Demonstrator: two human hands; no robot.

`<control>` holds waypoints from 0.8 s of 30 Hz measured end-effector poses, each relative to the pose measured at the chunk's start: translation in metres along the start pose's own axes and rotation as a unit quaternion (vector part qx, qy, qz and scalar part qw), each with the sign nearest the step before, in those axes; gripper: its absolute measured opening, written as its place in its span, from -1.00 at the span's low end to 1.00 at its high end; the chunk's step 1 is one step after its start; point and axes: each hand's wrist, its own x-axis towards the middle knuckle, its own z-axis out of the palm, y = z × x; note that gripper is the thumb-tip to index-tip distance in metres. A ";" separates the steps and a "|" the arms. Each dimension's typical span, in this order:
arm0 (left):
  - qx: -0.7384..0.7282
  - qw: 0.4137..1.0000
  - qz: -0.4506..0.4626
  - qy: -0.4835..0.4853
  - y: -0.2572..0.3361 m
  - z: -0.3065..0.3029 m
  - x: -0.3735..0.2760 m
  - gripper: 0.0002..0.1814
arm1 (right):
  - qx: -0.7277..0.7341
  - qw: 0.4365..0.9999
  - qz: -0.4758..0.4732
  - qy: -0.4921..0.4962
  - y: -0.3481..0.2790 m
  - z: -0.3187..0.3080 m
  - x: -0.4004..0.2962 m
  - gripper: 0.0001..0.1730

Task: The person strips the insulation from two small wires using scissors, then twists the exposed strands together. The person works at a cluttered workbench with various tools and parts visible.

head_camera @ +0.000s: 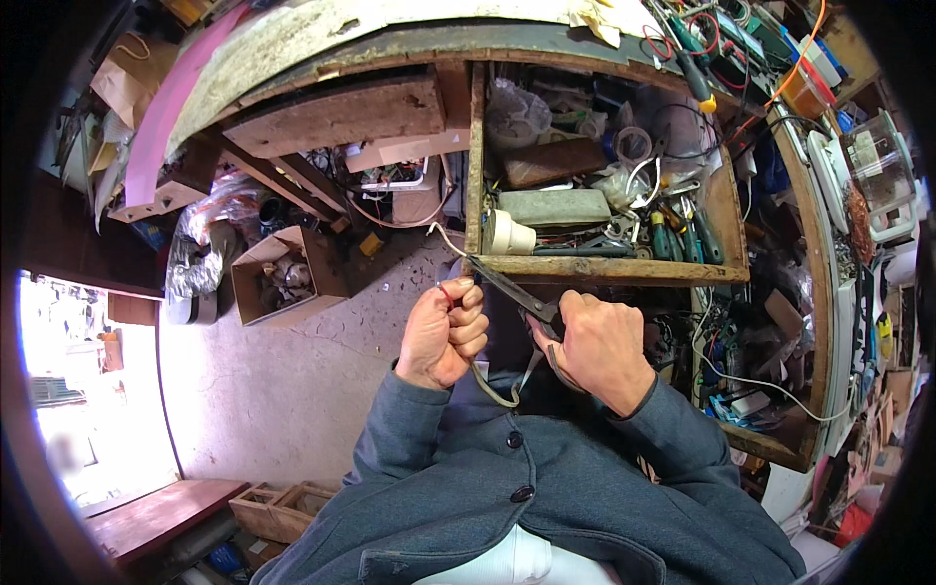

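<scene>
My right hand (603, 347) grips a pair of dark scissors (515, 289), whose blades point up and left towards the drawer's front corner. Left of the blades, my left hand (450, 333) is closed on a cable, with a short red wire (445, 295) sticking out by the thumb. A pale cable length (493, 393) hangs in a loop below this hand. Near the blade tips, a white cable end (444, 238) curves up beside the drawer; whether it joins the held cable cannot be told.
Ahead is an open wooden drawer (621, 269) with screwdrivers (660, 238), a grey block (553, 208) and a white plastic fitting (510, 232). A cardboard box (289, 281) stands on the floor at left. Tools and cables crowd the bench at upper right; more clutter fills the wooden compartment at right.
</scene>
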 end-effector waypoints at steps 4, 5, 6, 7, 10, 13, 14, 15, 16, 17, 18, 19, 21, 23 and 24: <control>0.019 1.000 0.017 0.000 -0.002 0.002 0.000 -0.70 | 0.008 1.000 0.006 0.007 0.001 0.005 -0.001 -0.56; 0.021 1.000 0.018 0.002 -0.001 0.002 -0.001 -0.70 | 0.036 0.999 0.008 -0.002 0.002 0.007 0.000 -0.56; 0.023 1.000 0.019 0.004 -0.001 0.003 -0.001 -0.69 | 0.064 0.998 0.010 -0.011 0.004 0.009 0.001 -0.55; 0.023 1.000 0.019 0.005 -0.002 0.003 -0.001 -0.69 | 0.092 0.995 0.013 -0.020 0.006 0.011 0.001 -0.55; 0.005 1.000 0.017 0.001 -0.002 0.004 0.000 -0.70 | 0.277 0.958 0.014 -0.069 0.010 0.024 0.010 -0.47; -0.046 0.999 0.000 -0.013 -0.003 0.001 0.001 -0.70 | 0.480 0.822 0.184 -0.246 0.017 0.007 0.006 -0.39; -0.058 0.998 -0.009 -0.019 -0.002 -0.003 0.002 -0.70 | 0.557 0.768 0.170 -0.267 0.018 -0.001 0.003 -0.35; -0.068 0.997 -0.020 -0.026 -0.001 -0.004 0.003 -0.70 | 0.582 0.741 0.150 -0.299 0.021 -0.004 0.001 -0.33; -0.071 0.997 -0.025 -0.033 0.000 -0.005 0.004 -0.70 | 0.604 0.714 0.152 -0.321 0.020 -0.009 -0.002 -0.32; -0.073 0.996 -0.030 -0.040 0.001 -0.006 0.004 -0.69 | 0.624 0.686 0.153 -0.342 0.020 -0.012 -0.003 -0.32; -0.075 0.996 -0.034 -0.046 0.001 -0.006 0.004 -0.69 | 0.636 0.666 0.160 -0.356 0.020 -0.011 -0.004 -0.32; -0.074 0.995 -0.037 -0.048 0.002 -0.007 0.004 -0.69 | 0.646 0.646 0.167 -0.370 0.020 -0.011 -0.005 -0.32; -0.072 0.995 -0.042 -0.051 0.004 -0.007 0.004 -0.69 | 0.663 0.615 0.177 -0.388 0.020 -0.010 -0.006 -0.33; -0.067 0.995 -0.045 -0.050 0.005 -0.007 0.004 -0.69 | 0.675 0.593 0.183 -0.399 0.019 -0.010 -0.005 -0.33; -0.065 0.996 -0.046 -0.050 0.005 -0.007 0.004 -0.69 | 0.681 0.588 0.178 -0.398 0.019 -0.010 -0.005 -0.34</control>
